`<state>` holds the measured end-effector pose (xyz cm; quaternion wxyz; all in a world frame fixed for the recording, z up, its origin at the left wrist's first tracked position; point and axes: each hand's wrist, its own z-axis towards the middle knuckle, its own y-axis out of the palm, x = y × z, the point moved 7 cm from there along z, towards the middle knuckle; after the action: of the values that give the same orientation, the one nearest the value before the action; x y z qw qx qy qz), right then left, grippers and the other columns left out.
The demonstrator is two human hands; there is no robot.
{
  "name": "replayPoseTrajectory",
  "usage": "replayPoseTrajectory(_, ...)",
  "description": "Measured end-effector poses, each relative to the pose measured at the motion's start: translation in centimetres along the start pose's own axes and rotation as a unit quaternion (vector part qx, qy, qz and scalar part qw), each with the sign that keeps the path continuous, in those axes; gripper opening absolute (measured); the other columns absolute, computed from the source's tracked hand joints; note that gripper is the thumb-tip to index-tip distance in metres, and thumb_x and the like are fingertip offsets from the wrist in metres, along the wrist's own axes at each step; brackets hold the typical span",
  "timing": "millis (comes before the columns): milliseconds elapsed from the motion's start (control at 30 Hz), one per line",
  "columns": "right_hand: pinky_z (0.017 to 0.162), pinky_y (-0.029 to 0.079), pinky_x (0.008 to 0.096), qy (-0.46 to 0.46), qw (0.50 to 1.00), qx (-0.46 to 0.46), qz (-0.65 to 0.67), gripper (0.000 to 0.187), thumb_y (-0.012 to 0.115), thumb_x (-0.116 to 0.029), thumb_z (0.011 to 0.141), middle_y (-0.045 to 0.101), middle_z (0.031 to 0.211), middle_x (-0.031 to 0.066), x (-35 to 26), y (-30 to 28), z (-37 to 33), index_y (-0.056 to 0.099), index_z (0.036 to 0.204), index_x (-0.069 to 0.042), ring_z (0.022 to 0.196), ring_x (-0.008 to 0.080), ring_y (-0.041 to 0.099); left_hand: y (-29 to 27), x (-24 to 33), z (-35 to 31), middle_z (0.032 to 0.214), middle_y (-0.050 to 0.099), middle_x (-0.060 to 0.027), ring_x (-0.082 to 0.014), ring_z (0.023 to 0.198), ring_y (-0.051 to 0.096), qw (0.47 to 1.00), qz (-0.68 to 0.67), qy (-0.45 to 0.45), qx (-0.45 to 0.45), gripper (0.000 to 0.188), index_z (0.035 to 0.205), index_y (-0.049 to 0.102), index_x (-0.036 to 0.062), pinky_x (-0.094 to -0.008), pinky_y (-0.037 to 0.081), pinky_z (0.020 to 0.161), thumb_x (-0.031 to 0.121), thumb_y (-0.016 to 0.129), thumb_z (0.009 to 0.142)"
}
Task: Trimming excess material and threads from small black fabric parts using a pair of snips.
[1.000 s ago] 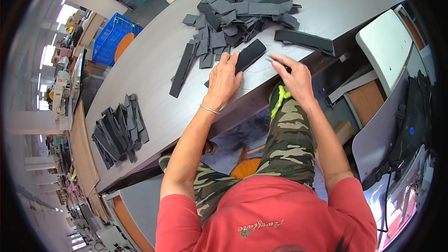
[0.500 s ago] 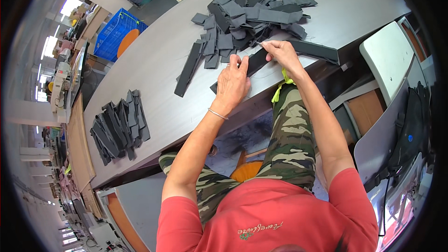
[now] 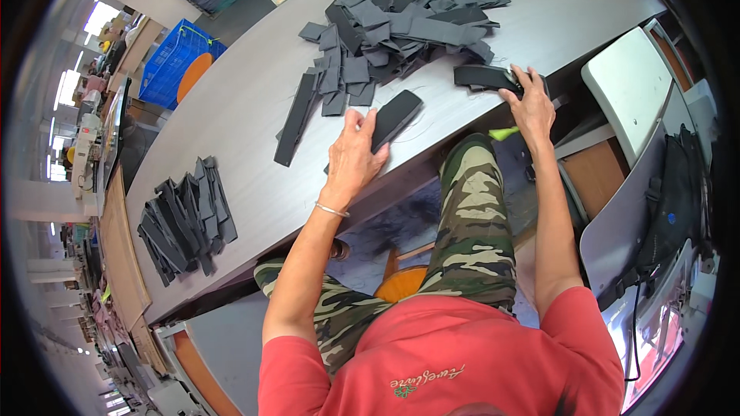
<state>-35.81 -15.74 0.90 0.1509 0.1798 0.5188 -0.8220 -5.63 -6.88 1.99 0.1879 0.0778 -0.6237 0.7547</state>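
My left hand is closed on the near end of a dark grey fabric strip, which slants away across the table. Toward the table's right edge, my right hand grips the right end of a small stack of dark fabric strips, its thumb and fingers around that end. Beyond both hands lies a loose heap of grey fabric strips. A single long dark strip sits left of the heap. Farther left, several strips lie side by side in a bundle.
The grey table curves around in front of me. A yellow-green strip shows below its edge, near my right wrist. To the right are a white panel and a black bag. A blue crate stands beyond the table's left side.
My right hand has left the strip under my left hand and moved right, onto the stack near the table's edge. My left hand keeps its strip. The whole view has shifted slightly.
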Motion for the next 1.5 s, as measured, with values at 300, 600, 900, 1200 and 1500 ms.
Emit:
replayPoseTrajectory(300, 0.08, 0.052, 0.04, -0.175, 0.974, -0.104, 0.099, 0.047, 0.079, -0.027, 0.068, 0.06, 0.118, 0.0079, -8.9, 4.2, -1.8, 0.068, 0.114, -0.024, 0.097, 0.0299, 0.064, -2.2, -2.4, -3.0, 0.097, 0.058, -0.0137, -0.0313, 0.084, 0.063, 0.991, -0.096, -0.03, 0.086, 0.056, 0.121, 0.052, 0.0016, -0.0382, 0.052, 0.073, 0.016, 0.077, 0.073)
replayPoseTrajectory(600, 0.08, 0.051, 0.0432, -0.203, 0.969, -0.106, 0.089, 0.044, 0.076, -0.029, 0.07, 0.059, 0.114, 0.0135, -16.9, 7.8, 2.2, 0.068, 0.113, -0.024, 0.096, 0.0339, 0.064, -4.4, -4.2, -5.6, 0.105, 0.057, -0.0076, -0.0131, 0.097, 0.055, 0.834, -0.518, -0.139, 0.133, 0.043, 0.115, 0.047, -0.0011, -0.0244, 0.043, 0.086, 0.003, 0.069, 0.078)
replayPoseTrajectory(900, 0.083, 0.049, 0.0388, -0.23, 0.952, -0.199, 0.043, 0.041, 0.072, -0.017, 0.075, 0.066, 0.102, 0.0126, -12.8, 3.2, -1.7, 0.067, 0.116, -0.018, 0.099, 0.0313, 0.062, -4.0, -4.9, -9.2, 0.104, 0.064, -0.0196, -0.0314, 0.093, 0.064, 0.959, -0.22, -0.112, 0.136, 0.055, 0.119, 0.055, -0.0045, -0.0351, 0.051, 0.083, 0.013, 0.078, 0.072)
replayPoseTrajectory(1200, 0.067, 0.04, 0.0332, -0.433, 0.898, -0.035, 0.066, 0.028, 0.069, -0.016, 0.078, 0.06, 0.082, -0.0018, -21.1, 0.1, -6.9, 0.069, 0.106, -0.019, 0.078, 0.0188, 0.056, -4.2, -3.6, -9.4, 0.095, 0.061, -0.0155, -0.0347, 0.087, 0.061, 0.979, -0.128, -0.109, 0.116, 0.051, 0.116, 0.056, 0.0006, -0.0397, 0.05, 0.075, 0.01, 0.077, 0.07)
replayPoseTrajectory(1500, 0.065, 0.043, 0.0339, -0.477, 0.878, -0.009, 0.035, 0.015, 0.065, -0.017, 0.08, 0.062, 0.077, -0.0001, -23.9, 5.7, -5.6, 0.071, 0.093, -0.016, 0.076, 0.0202, 0.06, -4.0, -3.2, -9.8, 0.094, 0.064, -0.0189, -0.0357, 0.084, 0.064, 0.98, -0.112, -0.105, 0.129, 0.051, 0.113, 0.055, -0.0005, -0.0401, 0.052, 0.074, 0.013, 0.077, 0.07)
